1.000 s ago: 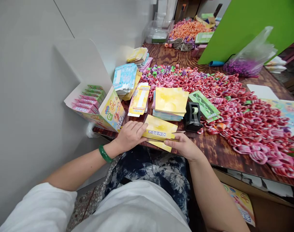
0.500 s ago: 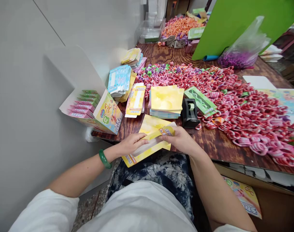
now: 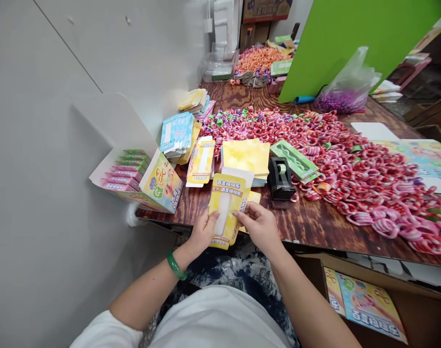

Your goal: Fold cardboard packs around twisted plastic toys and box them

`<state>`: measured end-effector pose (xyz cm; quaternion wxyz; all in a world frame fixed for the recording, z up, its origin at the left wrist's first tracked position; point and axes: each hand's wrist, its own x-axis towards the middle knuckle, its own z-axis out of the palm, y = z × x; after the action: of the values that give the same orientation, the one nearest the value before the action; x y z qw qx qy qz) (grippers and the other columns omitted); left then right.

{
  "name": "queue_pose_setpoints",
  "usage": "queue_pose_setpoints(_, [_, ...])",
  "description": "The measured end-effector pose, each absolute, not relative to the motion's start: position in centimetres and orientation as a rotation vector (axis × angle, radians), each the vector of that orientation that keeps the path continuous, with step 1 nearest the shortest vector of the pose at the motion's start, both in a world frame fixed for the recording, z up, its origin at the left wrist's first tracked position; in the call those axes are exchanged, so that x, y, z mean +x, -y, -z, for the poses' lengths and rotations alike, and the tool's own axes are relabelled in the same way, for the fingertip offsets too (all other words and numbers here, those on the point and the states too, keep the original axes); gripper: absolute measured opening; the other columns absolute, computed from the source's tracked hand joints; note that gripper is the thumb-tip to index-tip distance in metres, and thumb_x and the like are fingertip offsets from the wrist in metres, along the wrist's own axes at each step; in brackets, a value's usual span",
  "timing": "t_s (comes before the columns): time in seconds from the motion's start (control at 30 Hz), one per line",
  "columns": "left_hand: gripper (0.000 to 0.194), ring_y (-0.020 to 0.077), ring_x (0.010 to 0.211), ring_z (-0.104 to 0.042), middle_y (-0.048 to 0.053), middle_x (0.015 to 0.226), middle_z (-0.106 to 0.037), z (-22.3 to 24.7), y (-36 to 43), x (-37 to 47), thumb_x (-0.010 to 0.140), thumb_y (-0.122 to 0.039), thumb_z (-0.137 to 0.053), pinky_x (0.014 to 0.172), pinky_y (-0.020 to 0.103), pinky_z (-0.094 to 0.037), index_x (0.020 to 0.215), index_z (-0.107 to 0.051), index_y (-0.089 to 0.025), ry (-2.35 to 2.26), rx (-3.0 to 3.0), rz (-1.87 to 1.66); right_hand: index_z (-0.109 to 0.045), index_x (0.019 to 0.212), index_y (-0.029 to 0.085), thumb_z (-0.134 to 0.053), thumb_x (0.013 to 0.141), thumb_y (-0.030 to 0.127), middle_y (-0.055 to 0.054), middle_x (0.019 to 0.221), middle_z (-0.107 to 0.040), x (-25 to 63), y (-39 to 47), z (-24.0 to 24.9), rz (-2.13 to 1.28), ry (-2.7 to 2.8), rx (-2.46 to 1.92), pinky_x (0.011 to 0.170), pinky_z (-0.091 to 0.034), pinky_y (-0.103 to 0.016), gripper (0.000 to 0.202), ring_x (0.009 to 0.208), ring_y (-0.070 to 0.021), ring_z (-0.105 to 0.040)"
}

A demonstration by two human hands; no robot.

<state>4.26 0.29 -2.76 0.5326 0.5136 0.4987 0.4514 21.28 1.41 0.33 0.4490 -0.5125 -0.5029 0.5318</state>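
Between both hands, over the table's front edge, is a yellow printed carton with a white window strip and a white flap at its top. Its left edge is pinched by my left hand, thumb on the face. My right hand grips the right edge near a printed side panel. Behind the carton lies a stack of yellow card blanks, and left of that some yellow window cartons. A black tape dispenser stands to the right, beside a green carton with a wavy window.
At left stands an open display box holding pink and green cartons. Blue cartons are stacked behind. Red and pink coiled rings cover the table's right side. A green board and a plastic bag stand at the back.
The yellow carton has gone from lying slanted and partly flat to being held upright, its side folded back. Both hands have turned and moved closer together. The camera view has shifted slightly.
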Motion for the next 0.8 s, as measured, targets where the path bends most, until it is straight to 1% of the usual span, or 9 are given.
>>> queue_pose_setpoints(0.13, [0.036, 0.0226, 0.109, -0.064, 0.013, 0.121, -0.066, 2.5, -0.5, 3.2, 0.097, -0.040, -0.047, 0.097, 0.042, -0.053, 0.124, -0.052, -0.017, -1.093, 1.583, -1.077, -0.066, 0.083, 0.019, -0.070, 0.076, 0.046, -0.003, 0.076, -0.067, 21.7, -1.0, -0.6, -1.226, 1.398, -1.302, 0.059, -0.048, -0.029, 0.028, 0.063, -0.0154, -0.054])
queue_pose_setpoints(0.2, [0.042, 0.0216, 0.114, -0.062, 0.014, 0.128, -0.061, 1.8, -0.8, 2.0, 0.096, -0.030, -0.050, 0.097, 0.041, -0.054, 0.135, -0.041, -0.020, -1.022, 1.704, -1.076, -0.069, 0.092, 0.019, -0.068, 0.077, 0.046, -0.004, 0.080, -0.069, 22.2, -0.6, -1.2, -1.315, 1.461, -1.250, 0.058, -0.048, -0.029, 0.031, 0.064, -0.0161, -0.055])
queue_pose_setpoints(0.3, [0.058, 0.0203, 0.110, -0.065, 0.016, 0.132, -0.057, 0.7, -1.0, 0.6, 0.093, -0.021, -0.054, 0.088, 0.036, -0.058, 0.144, -0.026, -0.024, -0.972, 1.856, -1.103, -0.071, 0.104, 0.019, -0.065, 0.082, 0.045, -0.005, 0.087, -0.070, 22.9, -0.1, -1.9, -1.404, 1.557, -1.211, 0.059, -0.050, -0.029, 0.035, 0.069, -0.0174, -0.057])
queue_pose_setpoints(0.43, [0.059, 0.0191, 0.107, -0.066, 0.015, 0.134, -0.056, -0.5, -0.8, -0.4, 0.093, -0.015, -0.054, 0.076, 0.027, -0.060, 0.144, -0.029, -0.026, -0.962, 2.177, -1.071, -0.072, 0.112, 0.020, -0.067, 0.081, 0.053, -0.008, 0.098, -0.073, 24.3, -0.1, -2.9, -1.451, 1.536, -1.159, 0.054, -0.048, -0.028, 0.045, 0.064, -0.0155, -0.058])
queue_pose_setpoints(0.5, [0.055, 0.0187, 0.107, -0.065, 0.013, 0.128, -0.059, -1.1, -0.6, -0.4, 0.093, -0.012, -0.052, 0.075, 0.026, -0.059, 0.142, -0.032, -0.026, -0.933, 2.359, -1.062, -0.074, 0.111, 0.020, -0.058, 0.084, 0.062, -0.009, 0.098, -0.073, 25.1, -0.5, -4.0, -1.400, 1.380, -1.160, 0.047, -0.043, -0.027, 0.052, 0.056, -0.0133, -0.055])
queue_pose_setpoints(0.57, [0.051, 0.0185, 0.109, -0.064, 0.011, 0.122, -0.061, -1.6, -0.4, -0.3, 0.093, -0.010, -0.050, 0.080, 0.028, -0.058, 0.140, -0.036, -0.026, -0.890, 2.513, -1.051, -0.077, 0.102, 0.019, -0.053, 0.086, 0.065, -0.010, 0.092, -0.074, 25.7, -1.1, -5.5, -1.363, 1.324, -1.186, 0.046, -0.041, -0.026, 0.054, 0.058, -0.0140, -0.056])
queue_pose_setpoints(0.63, [0.049, 0.0177, 0.108, -0.064, 0.010, 0.120, -0.061, -1.9, -0.3, -0.1, 0.093, -0.008, -0.048, 0.083, 0.029, -0.057, 0.137, -0.037, -0.026, -0.857, 2.596, -1.019, -0.079, 0.094, 0.018, -0.064, 0.079, 0.063, -0.009, 0.084, -0.074, 25.8, -1.6, -7.0, -1.435, 1.424, -1.226, 0.049, -0.042, -0.026, 0.050, 0.063, -0.0160, -0.059])
queue_pose_setpoints(0.7, [0.047, 0.0170, 0.108, -0.064, 0.010, 0.121, -0.060, -2.1, -0.3, 0.0, 0.094, -0.007, -0.046, 0.083, 0.029, -0.057, 0.136, -0.038, -0.026, -0.845, 2.635, -0.987, -0.080, 0.095, 0.017, -0.074, 0.071, 0.059, -0.006, 0.076, -0.072, 25.6, -2.0, -8.2, -1.578, 1.537, -1.254, 0.049, -0.041, -0.025, 0.049, 0.059, -0.0139, -0.057])
queue_pose_setpoints(0.8, [0.046, 0.0166, 0.107, -0.064, 0.010, 0.120, -0.060, -2.2, -0.3, 0.2, 0.093, -0.006, -0.044, 0.081, 0.028, -0.057, 0.134, -0.038, -0.027, -0.856, 2.661, -0.956, -0.077, 0.106, 0.017, -0.073, 0.071, 0.060, -0.003, 0.069, -0.069, 25.4, -2.4, -9.2, -1.735, 1.603, -1.264, 0.044, -0.037, -0.022, 0.055, 0.049, -0.0086, -0.048])
